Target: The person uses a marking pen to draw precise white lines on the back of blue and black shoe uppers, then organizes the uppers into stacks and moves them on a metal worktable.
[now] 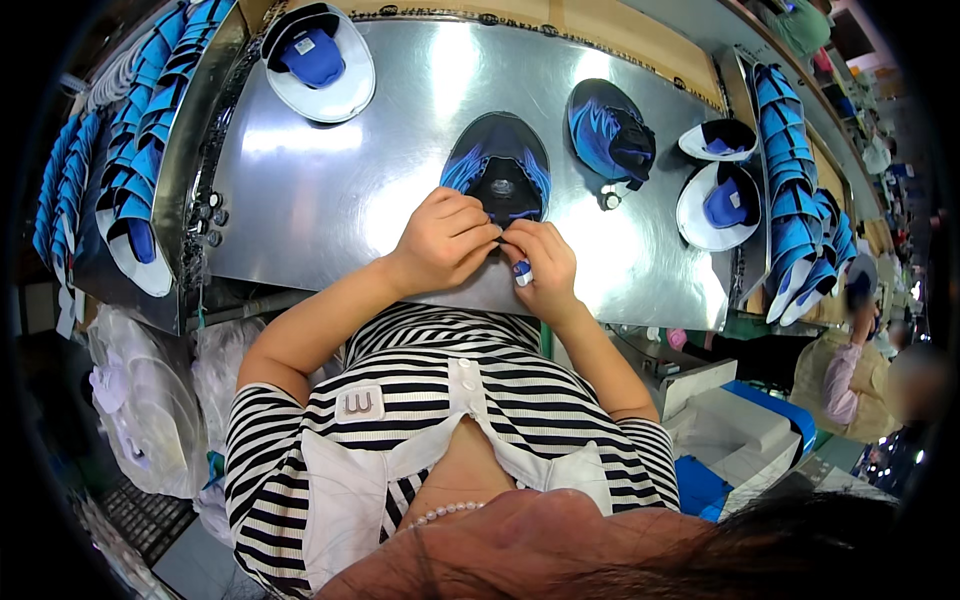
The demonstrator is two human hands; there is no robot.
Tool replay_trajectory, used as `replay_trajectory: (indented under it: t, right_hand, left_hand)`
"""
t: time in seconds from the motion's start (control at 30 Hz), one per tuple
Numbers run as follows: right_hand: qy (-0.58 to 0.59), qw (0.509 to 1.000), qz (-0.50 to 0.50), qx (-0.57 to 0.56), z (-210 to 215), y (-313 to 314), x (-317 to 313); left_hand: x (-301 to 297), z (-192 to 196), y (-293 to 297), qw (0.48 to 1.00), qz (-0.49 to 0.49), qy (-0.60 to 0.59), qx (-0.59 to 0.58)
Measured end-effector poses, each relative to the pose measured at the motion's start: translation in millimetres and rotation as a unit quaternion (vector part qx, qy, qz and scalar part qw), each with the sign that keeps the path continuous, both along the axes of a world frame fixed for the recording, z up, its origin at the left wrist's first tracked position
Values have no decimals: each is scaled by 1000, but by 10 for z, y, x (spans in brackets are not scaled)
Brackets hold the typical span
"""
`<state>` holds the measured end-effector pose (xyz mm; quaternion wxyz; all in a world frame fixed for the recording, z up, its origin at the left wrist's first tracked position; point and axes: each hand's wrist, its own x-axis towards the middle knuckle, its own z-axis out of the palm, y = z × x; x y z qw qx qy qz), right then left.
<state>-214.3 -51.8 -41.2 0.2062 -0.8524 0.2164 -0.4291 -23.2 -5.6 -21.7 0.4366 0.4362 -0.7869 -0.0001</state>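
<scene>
A black cap with blue streaked sides lies on the metal table, its brim pointing away from me and its dark inside showing. My left hand and my right hand meet at the cap's near edge, fingertips pinched together on its rim or back strap. The exact part between the fingertips is hidden. A small blue and white piece shows at a finger of my right hand; I cannot tell what it is. Just right of this cap, another black and blue cap rests with its strap toward me.
The metal table has raised sides. A white-lined cap lies far left, and another white-lined cap at the right. Nested blue caps line both sides. Small black round pieces sit at the left edge. A person is at right.
</scene>
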Motion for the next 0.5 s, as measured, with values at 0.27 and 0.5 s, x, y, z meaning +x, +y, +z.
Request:
replay_trajectory:
  t: [0.27, 0.5]
  right_hand:
    - [-166, 914, -34, 369, 796, -282, 119]
    - [75, 993, -61, 71, 878, -806, 61]
  left_hand:
    - [96, 960, -20, 998, 55, -19, 14]
    - [1027, 778, -273, 969, 236, -39, 65]
